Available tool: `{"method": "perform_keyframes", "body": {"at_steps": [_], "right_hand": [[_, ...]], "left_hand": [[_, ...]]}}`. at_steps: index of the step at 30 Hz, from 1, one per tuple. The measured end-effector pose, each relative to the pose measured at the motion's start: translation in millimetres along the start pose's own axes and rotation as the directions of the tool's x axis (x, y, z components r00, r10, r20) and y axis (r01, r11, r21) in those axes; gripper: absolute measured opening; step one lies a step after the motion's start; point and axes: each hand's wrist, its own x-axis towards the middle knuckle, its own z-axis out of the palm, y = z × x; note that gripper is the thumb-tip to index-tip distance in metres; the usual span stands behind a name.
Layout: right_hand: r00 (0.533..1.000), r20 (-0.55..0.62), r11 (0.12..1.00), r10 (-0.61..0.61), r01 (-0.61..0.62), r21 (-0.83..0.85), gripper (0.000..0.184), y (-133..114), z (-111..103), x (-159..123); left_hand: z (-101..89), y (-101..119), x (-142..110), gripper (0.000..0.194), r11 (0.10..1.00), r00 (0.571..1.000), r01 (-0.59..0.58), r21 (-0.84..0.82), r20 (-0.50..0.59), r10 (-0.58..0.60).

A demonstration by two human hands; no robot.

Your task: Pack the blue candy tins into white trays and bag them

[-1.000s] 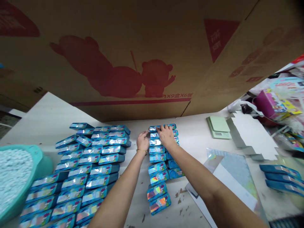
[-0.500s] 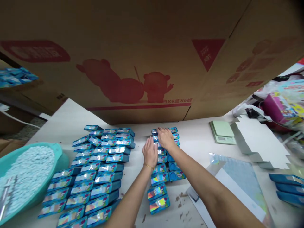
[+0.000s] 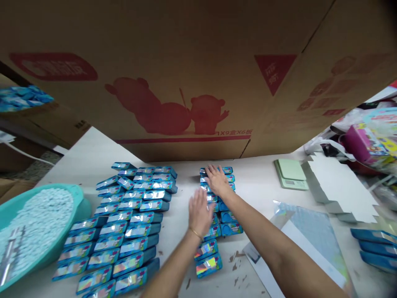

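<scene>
Two columns of small blue boxes [image 3: 232,229] with shiny labels run away from me in the middle of the white table. My right hand [image 3: 217,182] lies over the far boxes of these columns, fingers stretched and somewhat spread. Closer to me, my left hand [image 3: 200,213] is at the left side of the columns, a little blurred, with its fingers extended. It partly covers the boxes beside it; whether it touches them I cannot tell. Two boxes at the near end [image 3: 208,265] sit in line below the left hand. Neither hand grasps anything.
Many more blue boxes [image 3: 138,247] stand in rows at left, beside a teal basin [image 3: 81,198] of pale blue pellets with metal tongs. A large cardboard carton [image 3: 186,41] blocks the back. A green scale [image 3: 291,171], white card [image 3: 344,182] and plastic sheets [image 3: 313,223] lie right.
My left hand has drawn back toward me along the columns, its fingers spreading slightly. The right hand stays over the far boxes, its fingers a little more spread.
</scene>
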Motion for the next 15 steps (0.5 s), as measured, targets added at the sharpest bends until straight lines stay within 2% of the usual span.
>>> {"method": "perform_keyframes", "body": {"at_steps": [2, 4, 6, 10, 13, 15], "right_hand": [[1.0, -0.004, 1.0, -0.007, 0.007, -0.001, 0.051, -8, 8, -1], [1.0, -0.008, 1.0, 0.022, -0.022, -0.003, 0.055, -16, 16, -3], [0.999, -0.002, 0.999, 0.052, -0.052, 0.003, 0.056, -25, 22, -4], [0.996, 0.05, 0.995, 0.08, -0.083, 0.064, 0.059, -59, 33, 1], [0.995, 0.094, 0.986, 0.024, -0.038, 0.161, 0.059, -92, 37, 12], [0.995, 0.095, 0.972, -0.022, -0.002, 0.237, 0.057, -104, 30, 14]], "left_hand": [[9.0, 17, -29, 0.056, 0.983, 0.991, -0.122, 0.138, 0.062, 0.114], [15.3, 26, -44, 0.06, 0.963, 0.986, -0.153, 0.221, 0.098, 0.134], [15.9, 22, -49, 0.063, 0.949, 0.984, -0.165, 0.269, 0.109, 0.14], [1.1, -18, -55, 0.062, 0.921, 0.981, -0.188, 0.342, 0.105, 0.161], [-16.6, -52, -63, 0.063, 0.9, 0.981, -0.193, 0.39, 0.102, 0.167], [-26.9, -59, -72, 0.065, 0.892, 0.985, -0.173, 0.418, 0.075, 0.156]]}}
